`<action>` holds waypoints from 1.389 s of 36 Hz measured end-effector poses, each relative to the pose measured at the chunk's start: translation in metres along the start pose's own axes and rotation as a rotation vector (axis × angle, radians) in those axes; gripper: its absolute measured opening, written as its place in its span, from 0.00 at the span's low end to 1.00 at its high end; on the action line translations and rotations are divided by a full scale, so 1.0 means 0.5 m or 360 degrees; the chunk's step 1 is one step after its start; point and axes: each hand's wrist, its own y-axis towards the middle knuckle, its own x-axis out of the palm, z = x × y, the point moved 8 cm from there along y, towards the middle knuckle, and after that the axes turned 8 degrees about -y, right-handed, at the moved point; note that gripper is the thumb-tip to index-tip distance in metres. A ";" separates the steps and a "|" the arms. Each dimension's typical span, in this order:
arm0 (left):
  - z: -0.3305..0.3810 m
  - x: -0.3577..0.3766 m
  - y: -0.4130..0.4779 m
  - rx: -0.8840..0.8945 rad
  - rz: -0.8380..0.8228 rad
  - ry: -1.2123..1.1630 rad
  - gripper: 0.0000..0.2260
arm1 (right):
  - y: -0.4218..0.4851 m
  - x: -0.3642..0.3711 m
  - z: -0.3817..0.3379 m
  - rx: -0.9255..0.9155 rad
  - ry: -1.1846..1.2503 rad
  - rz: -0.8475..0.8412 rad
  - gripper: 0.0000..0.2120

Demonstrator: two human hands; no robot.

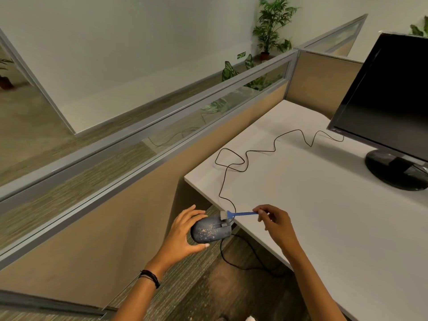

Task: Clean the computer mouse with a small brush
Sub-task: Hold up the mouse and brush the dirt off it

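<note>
Dark plastic speckled with pale crumbs, the computer mouse point(211, 229) sits in the left hand point(183, 230), held in the air just off the table's point(335, 216) near corner, above the carpeted floor point(203, 286). Left fingers point(192, 213) curl over its far side with the thumb under the near edge. The right hand point(275, 224) pinches the end of a small blue brush point(238, 214) between thumb and fingertips; its pale bristles touch the front of the mouse by the wheel. A black wristband point(150, 278) circles the left wrist. The mouse cable point(245, 158) loops across the white table toward a black monitor point(389, 107) on a round stand at the right. Between them the tabletop lies bare. A beige partition point(129, 193) with a glass strip closes the left side; potted plants point(271, 26) stand beyond it.
</note>
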 end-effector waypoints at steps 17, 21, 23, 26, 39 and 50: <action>0.006 0.002 -0.004 -0.0003 -0.0055 0.0000 0.32 | 0.005 0.008 -0.010 -0.0014 -0.0099 0.0069 0.09; 0.003 0.002 -0.006 -0.0036 -0.0064 -0.0040 0.32 | 0.008 -0.006 -0.009 0.0021 -0.0065 0.0197 0.09; 0.001 0.003 -0.006 -0.0049 -0.0075 -0.0039 0.32 | 0.010 -0.001 -0.021 -0.0026 -0.0044 0.0144 0.09; 0.001 0.004 -0.006 -0.0055 -0.0073 -0.0043 0.33 | 0.010 0.019 -0.032 -0.0080 -0.0069 -0.0008 0.09; -0.004 0.004 -0.009 -0.0050 -0.0072 -0.0020 0.32 | 0.010 0.027 -0.038 -0.0004 0.0070 -0.0068 0.10; 0.001 0.002 -0.001 -0.0036 -0.0064 -0.0041 0.31 | -0.008 -0.003 -0.048 -0.0091 -0.0014 0.0192 0.09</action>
